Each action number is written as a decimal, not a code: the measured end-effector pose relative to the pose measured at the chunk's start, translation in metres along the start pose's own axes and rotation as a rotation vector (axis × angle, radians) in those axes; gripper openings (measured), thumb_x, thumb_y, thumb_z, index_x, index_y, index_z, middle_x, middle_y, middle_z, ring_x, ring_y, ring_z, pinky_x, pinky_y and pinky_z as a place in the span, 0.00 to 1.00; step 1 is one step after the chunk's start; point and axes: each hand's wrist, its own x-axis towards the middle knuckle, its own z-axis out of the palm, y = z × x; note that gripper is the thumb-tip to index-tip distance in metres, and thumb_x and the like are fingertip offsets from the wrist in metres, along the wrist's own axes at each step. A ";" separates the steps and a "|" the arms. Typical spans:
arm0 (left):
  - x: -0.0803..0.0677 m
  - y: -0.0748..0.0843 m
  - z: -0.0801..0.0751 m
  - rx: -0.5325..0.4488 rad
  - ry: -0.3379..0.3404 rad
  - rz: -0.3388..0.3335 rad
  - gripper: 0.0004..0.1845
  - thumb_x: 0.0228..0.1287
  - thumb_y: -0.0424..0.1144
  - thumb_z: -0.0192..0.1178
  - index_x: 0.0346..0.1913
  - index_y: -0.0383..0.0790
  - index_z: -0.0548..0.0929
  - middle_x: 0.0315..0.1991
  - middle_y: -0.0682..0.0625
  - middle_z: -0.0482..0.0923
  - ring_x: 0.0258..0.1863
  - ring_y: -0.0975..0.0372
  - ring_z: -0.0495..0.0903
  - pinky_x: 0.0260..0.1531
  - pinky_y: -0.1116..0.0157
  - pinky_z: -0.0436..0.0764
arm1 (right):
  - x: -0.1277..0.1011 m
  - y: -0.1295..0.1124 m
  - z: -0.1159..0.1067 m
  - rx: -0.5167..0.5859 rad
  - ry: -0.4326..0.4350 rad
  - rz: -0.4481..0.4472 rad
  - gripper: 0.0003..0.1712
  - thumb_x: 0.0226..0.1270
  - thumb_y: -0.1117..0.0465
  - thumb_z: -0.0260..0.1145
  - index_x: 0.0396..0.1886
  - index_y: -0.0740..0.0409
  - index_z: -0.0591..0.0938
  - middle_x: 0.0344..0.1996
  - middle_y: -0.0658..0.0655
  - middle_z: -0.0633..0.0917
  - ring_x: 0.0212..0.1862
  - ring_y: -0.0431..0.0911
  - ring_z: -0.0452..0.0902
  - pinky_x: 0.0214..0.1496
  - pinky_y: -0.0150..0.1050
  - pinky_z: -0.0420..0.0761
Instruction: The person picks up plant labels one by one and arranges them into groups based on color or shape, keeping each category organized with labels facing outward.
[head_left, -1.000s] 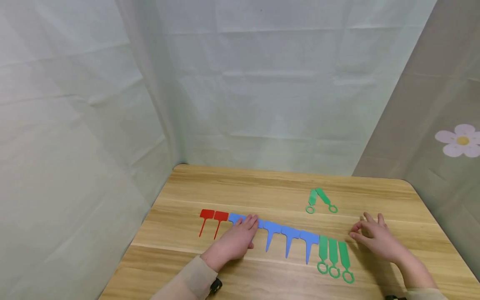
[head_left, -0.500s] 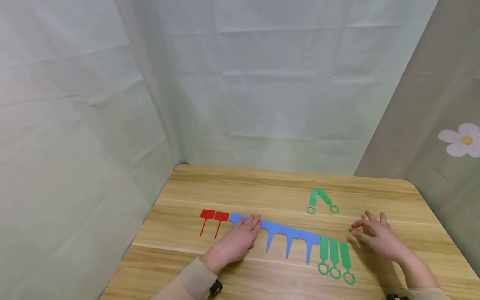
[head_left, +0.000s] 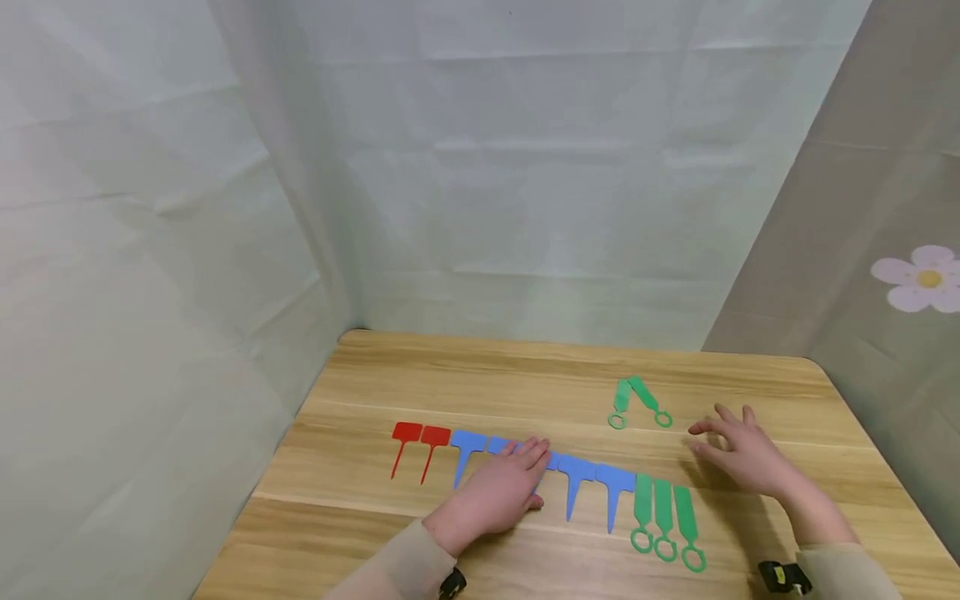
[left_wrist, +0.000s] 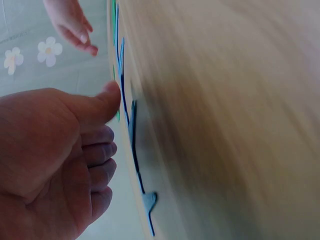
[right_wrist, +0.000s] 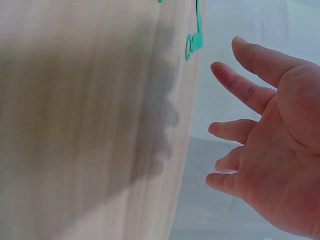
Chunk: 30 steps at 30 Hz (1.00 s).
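Observation:
A row of flat plastic tags lies on the wooden table [head_left: 525, 375]: two red tags [head_left: 420, 437] at the left, several blue tags [head_left: 576, 472] in the middle, three green ring-ended tags [head_left: 663, 508] at the right. My left hand [head_left: 517, 483] rests flat on the blue tags near the row's middle, fingers straight, covering one or two of them. My right hand [head_left: 731, 446] hovers above the table with spread fingers and holds nothing. It is just right of two separate green tags [head_left: 637, 398] that lie in a V. The right wrist view shows the bare palm [right_wrist: 280, 150].
Pale cloth walls close in the table at the back and left. At the right hangs a grey cloth with a flower print [head_left: 926, 279]. The table's far half holds only the two green tags. The table's front edge lies just below my wrists.
My left hand has slid to the right along the row, uncovering a blue tag beside the red ones. My right hand has drifted a little forward and left toward the two separate green tags.

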 end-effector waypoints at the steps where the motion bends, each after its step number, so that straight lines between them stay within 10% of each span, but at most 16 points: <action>1: 0.001 0.001 0.000 0.007 -0.006 -0.002 0.36 0.80 0.51 0.61 0.82 0.39 0.67 0.84 0.48 0.59 0.83 0.58 0.57 0.81 0.57 0.59 | 0.005 -0.003 0.000 -0.009 -0.005 -0.005 0.18 0.79 0.54 0.69 0.57 0.62 0.85 0.73 0.92 0.55 0.72 0.95 0.31 0.64 0.91 0.42; 30: 0.017 0.003 -0.001 -0.063 -0.106 -0.013 0.30 0.80 0.32 0.58 0.81 0.42 0.69 0.83 0.50 0.62 0.81 0.60 0.61 0.79 0.59 0.63 | 0.104 -0.032 -0.001 -0.401 -0.128 -0.007 0.36 0.75 0.70 0.65 0.80 0.57 0.71 0.75 0.85 0.62 0.76 0.87 0.44 0.72 0.84 0.51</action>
